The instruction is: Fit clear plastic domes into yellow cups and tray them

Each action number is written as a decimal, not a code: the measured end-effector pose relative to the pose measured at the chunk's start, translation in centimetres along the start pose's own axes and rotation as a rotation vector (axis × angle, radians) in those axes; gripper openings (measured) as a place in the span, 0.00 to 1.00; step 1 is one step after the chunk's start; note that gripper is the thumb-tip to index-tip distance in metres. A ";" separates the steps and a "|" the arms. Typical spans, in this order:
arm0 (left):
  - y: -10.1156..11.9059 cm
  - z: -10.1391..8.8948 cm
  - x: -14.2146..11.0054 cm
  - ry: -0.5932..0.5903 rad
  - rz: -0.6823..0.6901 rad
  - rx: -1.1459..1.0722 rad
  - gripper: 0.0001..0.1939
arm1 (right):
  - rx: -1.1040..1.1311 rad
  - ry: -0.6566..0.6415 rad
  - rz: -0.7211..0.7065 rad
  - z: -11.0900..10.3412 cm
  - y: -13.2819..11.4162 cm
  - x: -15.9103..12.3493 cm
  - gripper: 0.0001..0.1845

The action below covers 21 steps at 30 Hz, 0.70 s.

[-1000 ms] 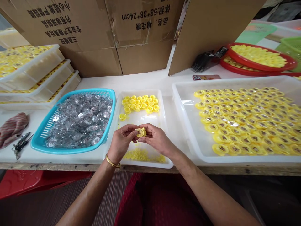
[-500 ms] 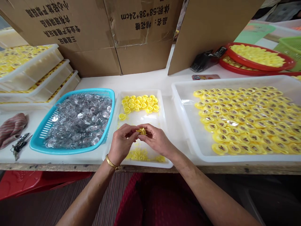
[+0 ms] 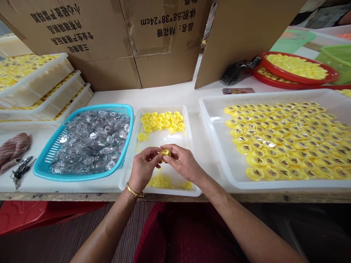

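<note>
Left and right hands (image 3: 146, 166) (image 3: 183, 162): fingertips together, pinching one yellow cup (image 3: 165, 153) | above small tray (image 3: 164, 140) | blue basket (image 3: 85, 144) left of tray, large tray (image 3: 236, 175) right

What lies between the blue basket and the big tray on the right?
The head view shows a smaller white tray with little yellow cups; above it, the left hand and right hand hold another yellow piece.

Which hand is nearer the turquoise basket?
Left. The left hand is over the small white tray, just right of the turquoise basket; the right hand is farther right.
</note>
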<state>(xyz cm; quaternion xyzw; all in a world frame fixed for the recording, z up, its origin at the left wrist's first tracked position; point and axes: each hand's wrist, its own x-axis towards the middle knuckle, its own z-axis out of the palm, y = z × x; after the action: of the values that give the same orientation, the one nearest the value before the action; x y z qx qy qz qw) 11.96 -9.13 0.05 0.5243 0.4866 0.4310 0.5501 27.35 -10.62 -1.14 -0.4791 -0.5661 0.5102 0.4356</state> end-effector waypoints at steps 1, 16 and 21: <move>-0.2 0.0 0.1 -0.010 0.011 0.011 0.14 | 0.037 -0.002 0.004 0.0 -0.1 0.0 0.19; 0.7 0.3 -0.6 -0.015 -0.026 0.203 0.23 | 0.433 0.006 0.158 -0.3 -0.7 -0.3 0.25; 1.6 0.6 -1.4 -0.035 0.027 0.288 0.22 | 0.509 0.057 0.170 0.6 -1.5 -1.3 0.21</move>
<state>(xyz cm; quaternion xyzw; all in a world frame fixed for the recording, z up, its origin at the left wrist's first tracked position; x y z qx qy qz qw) 12.37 -10.48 1.78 0.6116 0.5266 0.3549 0.4719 26.83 -12.02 0.33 -0.4142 -0.3647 0.6571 0.5134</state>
